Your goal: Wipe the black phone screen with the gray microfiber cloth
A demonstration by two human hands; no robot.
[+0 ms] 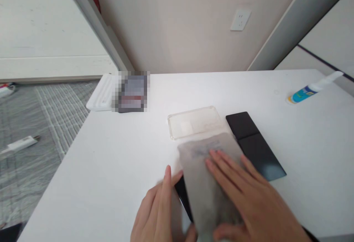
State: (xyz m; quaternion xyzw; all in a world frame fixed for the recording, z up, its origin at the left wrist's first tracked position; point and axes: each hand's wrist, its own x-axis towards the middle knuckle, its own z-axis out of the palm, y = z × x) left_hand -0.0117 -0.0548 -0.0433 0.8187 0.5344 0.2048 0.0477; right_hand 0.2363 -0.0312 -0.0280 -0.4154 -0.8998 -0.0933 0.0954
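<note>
A grey cloth (pixel 204 183) lies over a dark flat device (pixel 183 196) near the front edge of the white table (pixel 116 153). My right hand (pixel 249 197) rests flat on top of the cloth, fingers spread and pressing down. My left hand (pixel 159 209) holds the device's left edge, thumb up against it. Just beyond the cloth lies a clear phone case (pixel 193 122), open side up. A black folded device (pixel 256 144) lies to the right of the cloth, touching nothing of my hands.
A small bottle with a blue label (pixel 312 89) lies at the table's right. A white ridged case (pixel 101 93) and a blurred dark object (pixel 132 91) sit at the far left corner. Grey carpet with a white item (pixel 19 144) is left of the table.
</note>
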